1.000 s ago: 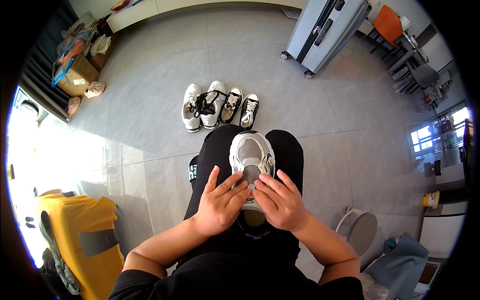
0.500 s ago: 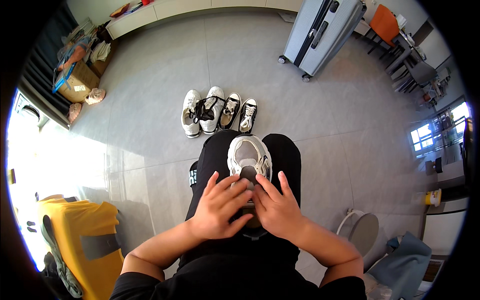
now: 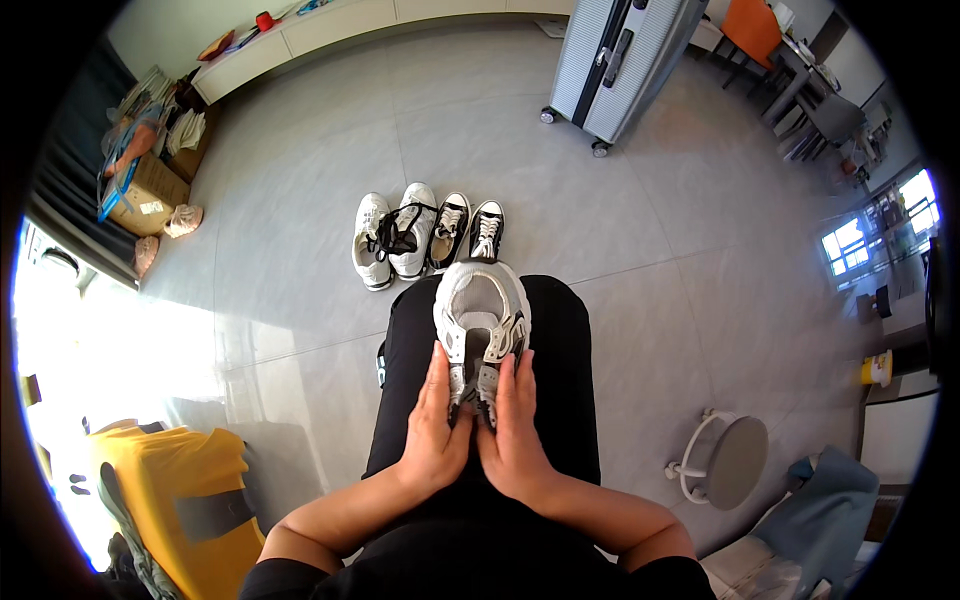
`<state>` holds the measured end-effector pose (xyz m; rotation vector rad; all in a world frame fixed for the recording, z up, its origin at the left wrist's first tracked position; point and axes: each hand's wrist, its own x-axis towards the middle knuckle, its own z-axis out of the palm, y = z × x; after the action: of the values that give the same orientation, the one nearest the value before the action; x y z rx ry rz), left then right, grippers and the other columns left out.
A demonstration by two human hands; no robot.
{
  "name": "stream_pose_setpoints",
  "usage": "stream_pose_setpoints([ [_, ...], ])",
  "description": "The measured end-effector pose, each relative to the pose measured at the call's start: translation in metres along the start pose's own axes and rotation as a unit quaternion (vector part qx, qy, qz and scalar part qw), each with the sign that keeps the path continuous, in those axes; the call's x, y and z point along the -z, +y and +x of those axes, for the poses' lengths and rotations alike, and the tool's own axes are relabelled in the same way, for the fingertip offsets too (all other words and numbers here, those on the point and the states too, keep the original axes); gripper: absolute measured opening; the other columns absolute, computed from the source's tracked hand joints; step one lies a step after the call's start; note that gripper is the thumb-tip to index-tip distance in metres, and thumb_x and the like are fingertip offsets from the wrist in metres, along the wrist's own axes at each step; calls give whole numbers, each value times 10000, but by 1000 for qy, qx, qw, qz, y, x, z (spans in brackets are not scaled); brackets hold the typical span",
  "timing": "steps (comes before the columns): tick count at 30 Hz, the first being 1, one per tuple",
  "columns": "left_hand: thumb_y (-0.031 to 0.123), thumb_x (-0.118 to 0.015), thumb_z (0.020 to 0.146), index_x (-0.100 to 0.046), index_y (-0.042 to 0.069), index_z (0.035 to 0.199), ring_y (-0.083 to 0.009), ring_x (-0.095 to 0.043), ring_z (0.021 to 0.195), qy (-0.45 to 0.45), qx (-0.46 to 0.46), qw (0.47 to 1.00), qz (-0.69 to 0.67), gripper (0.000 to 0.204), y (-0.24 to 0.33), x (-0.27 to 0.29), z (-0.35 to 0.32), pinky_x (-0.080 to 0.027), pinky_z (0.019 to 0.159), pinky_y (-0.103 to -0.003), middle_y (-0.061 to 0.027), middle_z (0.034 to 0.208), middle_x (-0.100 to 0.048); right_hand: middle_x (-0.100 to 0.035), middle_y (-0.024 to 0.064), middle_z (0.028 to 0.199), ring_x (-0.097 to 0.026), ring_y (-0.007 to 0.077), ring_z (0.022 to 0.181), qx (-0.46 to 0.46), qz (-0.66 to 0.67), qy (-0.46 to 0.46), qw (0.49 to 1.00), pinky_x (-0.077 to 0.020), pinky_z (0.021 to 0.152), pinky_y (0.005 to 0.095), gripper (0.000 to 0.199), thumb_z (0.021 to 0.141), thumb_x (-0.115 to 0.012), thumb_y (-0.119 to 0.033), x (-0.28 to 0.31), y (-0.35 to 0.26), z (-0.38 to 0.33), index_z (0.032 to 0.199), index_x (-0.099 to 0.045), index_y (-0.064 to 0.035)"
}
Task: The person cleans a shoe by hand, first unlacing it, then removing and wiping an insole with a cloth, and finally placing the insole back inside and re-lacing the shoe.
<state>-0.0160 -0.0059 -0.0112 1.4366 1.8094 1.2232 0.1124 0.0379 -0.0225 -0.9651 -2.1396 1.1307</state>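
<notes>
A white and grey sneaker (image 3: 483, 297) rests between my thighs, tilted, with its ankle opening away from me and its eyelet flaps spread apart. No lace shows in its eyelets. My left hand (image 3: 433, 430) clasps the left side of the shoe, its fingers stretched along the upper. On the opposite side my right hand (image 3: 514, 435) does the same. Both thumbs are close together near the shoe's front end, which the hands partly hide.
On the grey tile floor ahead stand a pair of white shoes (image 3: 408, 235) with black laces and a pair of black canvas shoes (image 3: 487, 228). A silver suitcase (image 3: 605, 70) is farther off. A round stool (image 3: 738, 462) stands right, a yellow-draped piece (image 3: 165, 500) left.
My hands were spread over the shoe, fingers apart; now they press its two sides. The eyelet flaps have opened wider, and the view has shifted slightly.
</notes>
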Motion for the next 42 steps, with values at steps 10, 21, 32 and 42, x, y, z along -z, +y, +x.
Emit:
stream_pose_setpoints([
  [10,49,-520,921,-460,-60,1332,-257,-561,1148,74,108,990,-50,429,-5,20,96,-412,971,-318,-228,1223,-594,-90,301,1522,-161,385,1424,-3,147,-36,989,-206,1132,396,770,866,-614,-93,25,7,76,1478,-159,17],
  [21,84,-499,966,-583,-34,1220,-25,-403,697,129,203,951,-197,292,-33,34,177,-349,669,-163,59,751,-488,-675,45,857,-588,112,724,-362,429,263,785,-486,692,252,227,890,-622,-184,51,229,186,988,-656,18],
  [32,127,-461,997,-521,0,1271,-173,-614,977,202,259,867,-373,307,-84,-17,282,-507,860,-281,-132,1116,-617,-611,148,1079,-631,377,923,-232,-186,-174,939,-519,758,478,231,768,-690,-205,-97,409,145,952,-654,-70],
  [42,131,-476,991,-529,-1,1260,-187,-623,970,202,281,847,-403,305,-84,-20,290,-524,859,-313,-128,1095,-629,-618,135,924,-660,213,784,-232,-6,-43,972,-535,663,350,196,820,-675,-146,-98,401,174,933,-616,3],
])
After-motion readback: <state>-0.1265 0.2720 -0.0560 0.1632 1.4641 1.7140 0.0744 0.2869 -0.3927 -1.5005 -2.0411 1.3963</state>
